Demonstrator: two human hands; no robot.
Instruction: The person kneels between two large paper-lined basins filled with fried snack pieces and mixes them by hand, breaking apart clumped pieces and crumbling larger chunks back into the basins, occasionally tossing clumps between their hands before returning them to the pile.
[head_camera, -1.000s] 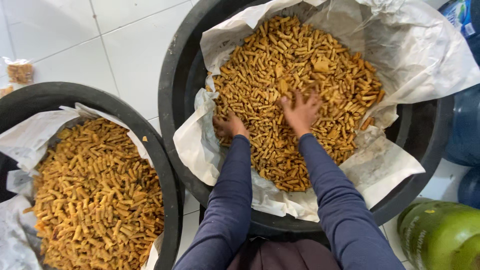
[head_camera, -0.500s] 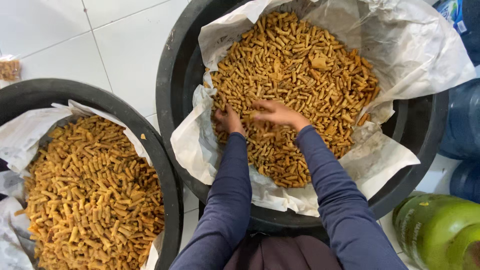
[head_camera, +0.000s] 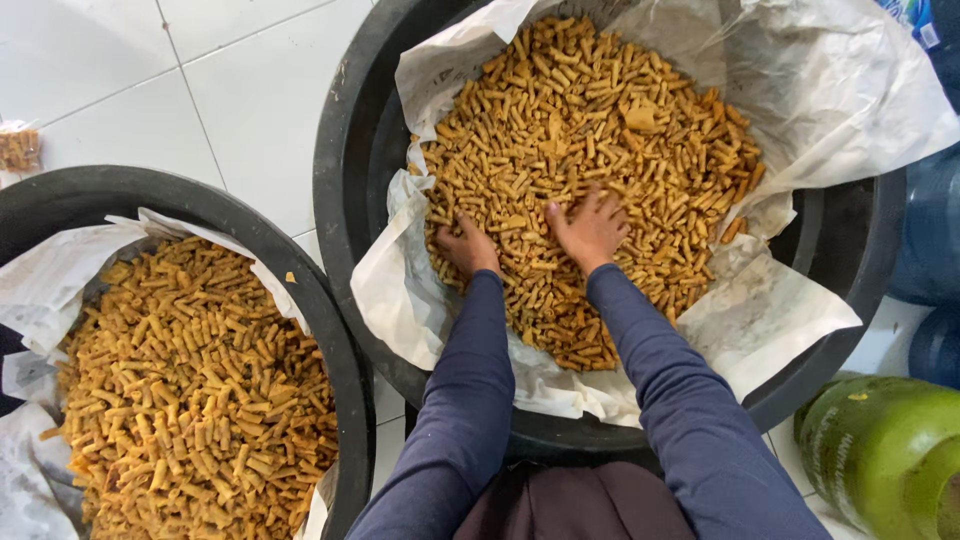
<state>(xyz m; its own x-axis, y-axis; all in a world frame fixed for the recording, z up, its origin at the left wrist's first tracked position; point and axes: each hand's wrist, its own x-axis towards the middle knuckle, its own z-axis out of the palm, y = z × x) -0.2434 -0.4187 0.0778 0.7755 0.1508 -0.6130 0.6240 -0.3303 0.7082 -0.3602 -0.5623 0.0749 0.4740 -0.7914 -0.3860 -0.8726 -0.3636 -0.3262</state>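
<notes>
Resting palm-down on the fried snack sticks (head_camera: 590, 150), right hand (head_camera: 590, 232) has fingers spread and released, grasping nothing. Left hand (head_camera: 466, 246), at nine o'clock of it, digs into the sticks; its finger state cannot be told. Sticks fill the paper-lined black tub (head_camera: 345, 180). Second tub (head_camera: 110, 190) sits at eight o'clock.

This looks like a home snack-making floor: two wide black plastic tubs (head_camera: 340, 190) lined with white paper (head_camera: 830, 90) and heaped with golden fried snack sticks (head_camera: 590, 130) sit on white floor tiles (head_camera: 200, 80), with a green gas cylinder (head_camera: 885, 450) at lower right.
</notes>
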